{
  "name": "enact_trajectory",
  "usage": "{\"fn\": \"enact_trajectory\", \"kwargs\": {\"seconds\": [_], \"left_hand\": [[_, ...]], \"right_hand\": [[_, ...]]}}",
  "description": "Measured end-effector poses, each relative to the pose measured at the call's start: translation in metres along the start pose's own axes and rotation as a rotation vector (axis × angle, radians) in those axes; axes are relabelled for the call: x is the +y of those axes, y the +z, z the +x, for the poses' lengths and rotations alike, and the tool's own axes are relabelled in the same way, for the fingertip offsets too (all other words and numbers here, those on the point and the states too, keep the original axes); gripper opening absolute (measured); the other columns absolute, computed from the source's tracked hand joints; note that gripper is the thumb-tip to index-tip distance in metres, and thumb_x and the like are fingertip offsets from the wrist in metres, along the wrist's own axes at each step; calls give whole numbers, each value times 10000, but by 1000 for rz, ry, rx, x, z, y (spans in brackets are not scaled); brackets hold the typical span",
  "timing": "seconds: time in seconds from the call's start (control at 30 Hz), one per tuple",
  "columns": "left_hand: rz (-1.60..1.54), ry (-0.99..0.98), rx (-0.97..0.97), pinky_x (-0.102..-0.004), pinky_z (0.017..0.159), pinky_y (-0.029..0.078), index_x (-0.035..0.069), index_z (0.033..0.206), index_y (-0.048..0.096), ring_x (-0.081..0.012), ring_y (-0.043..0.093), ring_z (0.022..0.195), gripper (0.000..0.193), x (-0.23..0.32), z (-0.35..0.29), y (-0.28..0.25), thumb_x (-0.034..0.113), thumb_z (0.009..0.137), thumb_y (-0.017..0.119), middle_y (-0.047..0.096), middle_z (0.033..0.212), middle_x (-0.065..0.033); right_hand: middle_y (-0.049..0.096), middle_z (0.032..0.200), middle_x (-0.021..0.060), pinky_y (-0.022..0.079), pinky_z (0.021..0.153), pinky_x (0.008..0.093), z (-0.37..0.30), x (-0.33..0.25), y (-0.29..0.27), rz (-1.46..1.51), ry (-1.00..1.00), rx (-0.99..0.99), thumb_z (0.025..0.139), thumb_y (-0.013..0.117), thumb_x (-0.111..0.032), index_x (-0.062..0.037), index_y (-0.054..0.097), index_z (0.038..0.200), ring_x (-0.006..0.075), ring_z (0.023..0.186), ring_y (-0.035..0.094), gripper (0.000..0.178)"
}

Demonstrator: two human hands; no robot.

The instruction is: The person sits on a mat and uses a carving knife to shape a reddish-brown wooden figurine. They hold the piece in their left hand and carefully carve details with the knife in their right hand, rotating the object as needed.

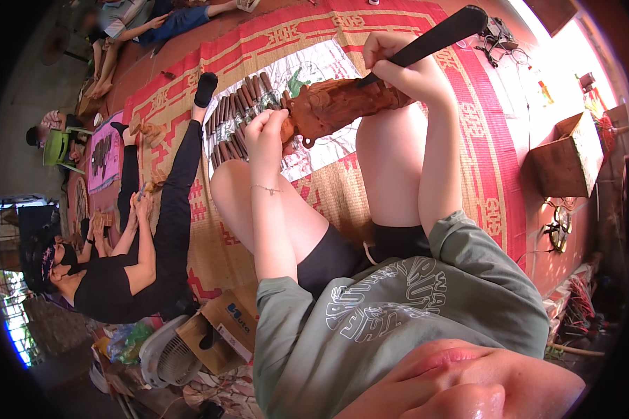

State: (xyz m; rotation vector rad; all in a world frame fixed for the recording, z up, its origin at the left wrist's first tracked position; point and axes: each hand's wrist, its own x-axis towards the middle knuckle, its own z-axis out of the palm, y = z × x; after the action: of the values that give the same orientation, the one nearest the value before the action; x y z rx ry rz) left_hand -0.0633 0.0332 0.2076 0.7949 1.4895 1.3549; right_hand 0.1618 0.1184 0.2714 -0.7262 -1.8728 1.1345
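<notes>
A reddish-brown wood carving (332,108) lies level above my knees, its surface cut in relief with a small ring-like loop on the near edge. My left hand (267,133) is closed on the carving's left end. My right hand (409,66) is closed round a long black tool (440,43), broad at its upper end. The tool's lower tip meets the carving's top surface near its right part; I cannot make out the tip's shape. Beyond my left hand, several carving tools with brown handles (241,105) lie in rows on a white sheet (321,63).
A red and tan woven mat (342,199) lies under me. On my left another person (126,272) in black works with both hands. A cardboard box (220,332) and a fan (168,356) stand near my left side. To the right are a wooden box (569,157) and cables (500,38).
</notes>
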Motion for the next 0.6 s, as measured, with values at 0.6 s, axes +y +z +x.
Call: {"fn": "enact_trajectory", "kwargs": {"seconds": [0.6], "left_hand": [[-3,-5,-19,-211,337,321,67,596,515,-49,391,435,229,0,1,-2,169,794,568,425,544,36]], "right_hand": [[527,570,11,373,488,219,2,7,-5,-66,34,-25,664,490,-32,-28,560,708,50,536,481,83]]}}
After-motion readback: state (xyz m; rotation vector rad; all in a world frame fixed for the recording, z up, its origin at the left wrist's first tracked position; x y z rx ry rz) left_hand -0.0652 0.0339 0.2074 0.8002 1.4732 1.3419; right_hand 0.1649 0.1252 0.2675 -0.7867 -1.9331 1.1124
